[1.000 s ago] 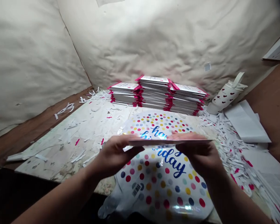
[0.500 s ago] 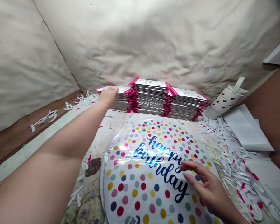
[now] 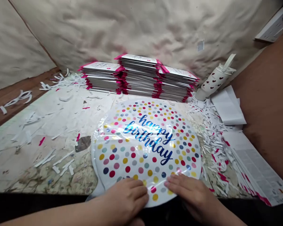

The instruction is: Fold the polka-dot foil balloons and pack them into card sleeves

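Note:
A flat, round foil balloon (image 3: 136, 144) lies in front of me, white with coloured dots and blue "happy birthday" lettering. A second edge shows under its left side, and its near edge hangs over the table's front. My left hand (image 3: 129, 196) is closed over that near edge, fingers curled on top and thumb tucked below. To its right, my right hand (image 3: 191, 191) holds the same edge with its fingers pressed along the top; its thumb is hidden. Three piles of pink-edged printed cards (image 3: 139, 77) stand behind the balloon.
A white tumbler with hearts (image 3: 215, 81) stands at the back right, beside folded white paper (image 3: 228, 106). Shredded paper strips (image 3: 209, 135) cover the right side, with more scattered left. Printed sheets (image 3: 261, 169) lie at the right edge. A wrinkled covering (image 3: 141, 28) lines the back.
My left hand has come back from the left card pile to the balloon's near edge. My right hand has lowered onto that edge. The whole view has shifted, showing the table's front.

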`<state>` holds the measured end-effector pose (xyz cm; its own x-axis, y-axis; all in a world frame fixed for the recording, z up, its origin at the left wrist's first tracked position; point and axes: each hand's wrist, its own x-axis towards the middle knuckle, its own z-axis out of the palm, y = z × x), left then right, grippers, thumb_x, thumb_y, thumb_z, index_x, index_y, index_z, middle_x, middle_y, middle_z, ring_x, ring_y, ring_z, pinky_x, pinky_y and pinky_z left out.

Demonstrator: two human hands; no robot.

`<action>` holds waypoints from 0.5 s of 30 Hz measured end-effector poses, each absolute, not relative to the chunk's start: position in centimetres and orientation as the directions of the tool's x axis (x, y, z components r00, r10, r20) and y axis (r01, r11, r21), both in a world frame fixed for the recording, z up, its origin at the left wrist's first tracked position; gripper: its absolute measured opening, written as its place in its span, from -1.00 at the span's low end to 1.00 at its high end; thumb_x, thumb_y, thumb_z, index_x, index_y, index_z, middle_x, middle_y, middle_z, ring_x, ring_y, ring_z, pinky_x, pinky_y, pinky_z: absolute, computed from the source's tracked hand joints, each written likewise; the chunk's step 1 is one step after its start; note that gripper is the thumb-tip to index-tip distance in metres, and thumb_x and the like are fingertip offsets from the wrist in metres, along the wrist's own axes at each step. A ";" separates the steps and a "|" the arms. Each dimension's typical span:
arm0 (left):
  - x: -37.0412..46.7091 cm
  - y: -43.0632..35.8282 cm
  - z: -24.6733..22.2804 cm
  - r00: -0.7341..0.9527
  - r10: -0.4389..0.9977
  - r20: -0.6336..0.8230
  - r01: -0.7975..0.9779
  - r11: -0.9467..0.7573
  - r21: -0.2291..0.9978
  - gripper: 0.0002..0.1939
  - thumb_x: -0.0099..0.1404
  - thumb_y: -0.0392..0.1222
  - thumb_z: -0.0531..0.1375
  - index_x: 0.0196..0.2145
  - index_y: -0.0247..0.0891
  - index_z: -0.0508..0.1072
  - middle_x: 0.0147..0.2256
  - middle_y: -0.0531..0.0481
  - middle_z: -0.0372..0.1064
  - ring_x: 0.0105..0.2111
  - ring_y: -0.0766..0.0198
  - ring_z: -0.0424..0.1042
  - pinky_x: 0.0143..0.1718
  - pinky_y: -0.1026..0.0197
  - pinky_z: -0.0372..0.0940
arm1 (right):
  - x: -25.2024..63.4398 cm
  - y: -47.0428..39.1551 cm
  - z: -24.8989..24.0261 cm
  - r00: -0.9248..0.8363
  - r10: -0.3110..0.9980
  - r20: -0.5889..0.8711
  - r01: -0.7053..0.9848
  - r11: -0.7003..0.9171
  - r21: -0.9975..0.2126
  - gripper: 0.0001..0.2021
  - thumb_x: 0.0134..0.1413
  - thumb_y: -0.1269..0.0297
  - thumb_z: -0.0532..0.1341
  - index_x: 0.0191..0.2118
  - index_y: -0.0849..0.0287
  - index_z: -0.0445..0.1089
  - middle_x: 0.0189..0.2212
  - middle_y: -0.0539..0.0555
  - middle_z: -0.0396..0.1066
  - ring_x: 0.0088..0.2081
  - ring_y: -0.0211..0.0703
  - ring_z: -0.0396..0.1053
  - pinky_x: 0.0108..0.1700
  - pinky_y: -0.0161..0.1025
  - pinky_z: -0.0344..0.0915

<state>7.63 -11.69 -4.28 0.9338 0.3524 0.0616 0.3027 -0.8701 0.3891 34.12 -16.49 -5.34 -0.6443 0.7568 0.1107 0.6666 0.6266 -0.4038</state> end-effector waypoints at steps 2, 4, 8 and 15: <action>7.1 -13.2 -4.9 0.922 0.385 0.035 0.339 -0.849 0.406 -0.76 0.22 -0.21 0.04 -0.19 -0.28 0.40 -0.34 -0.14 0.43 -0.34 0.17 0.37 -0.28 0.17 0.30 | 34.1 -16.6 -5.0 -0.579 0.811 0.083 0.659 0.525 -0.539 -0.57 0.09 0.49 0.02 0.08 0.09 0.28 -0.05 0.07 0.41 -0.03 -0.17 0.37 0.02 -0.22 0.31; 6.9 -12.7 -4.8 0.869 0.492 -0.043 0.448 -0.750 0.486 -0.79 0.18 -0.34 0.02 -0.29 -0.27 0.42 -0.37 -0.10 0.42 -0.36 0.20 0.36 -0.33 0.22 0.28 | 34.2 -16.5 -4.6 -0.547 0.836 0.030 0.635 0.439 -0.635 -0.61 0.08 0.49 0.04 0.00 0.03 0.36 -0.11 0.03 0.45 -0.06 -0.17 0.39 0.00 -0.22 0.32; 7.5 -9.1 -3.5 0.702 0.573 -0.423 0.644 -0.257 0.721 -0.85 0.10 -0.17 0.15 -0.55 -0.27 0.36 -0.54 0.08 0.31 -0.49 0.33 0.29 -0.50 0.36 0.17 | 34.0 -15.9 -3.1 -0.497 0.862 -0.096 0.620 0.275 -0.735 -0.72 -0.03 0.33 0.22 -0.14 -0.01 0.44 -0.15 0.02 0.46 -0.13 -0.08 0.42 -0.08 -0.17 0.35; 8.6 -6.4 1.4 0.755 0.558 -0.344 0.626 -0.459 0.630 -0.87 0.16 -0.20 0.05 -0.41 -0.23 0.38 -0.48 0.06 0.36 -0.47 0.29 0.33 -0.49 0.33 0.17 | 30.6 -14.2 -0.9 -0.382 0.917 -0.110 0.758 0.244 -0.604 -0.70 -0.14 0.43 0.17 -0.21 0.06 0.44 -0.32 0.02 0.49 -0.28 -0.07 0.43 -0.25 -0.21 0.35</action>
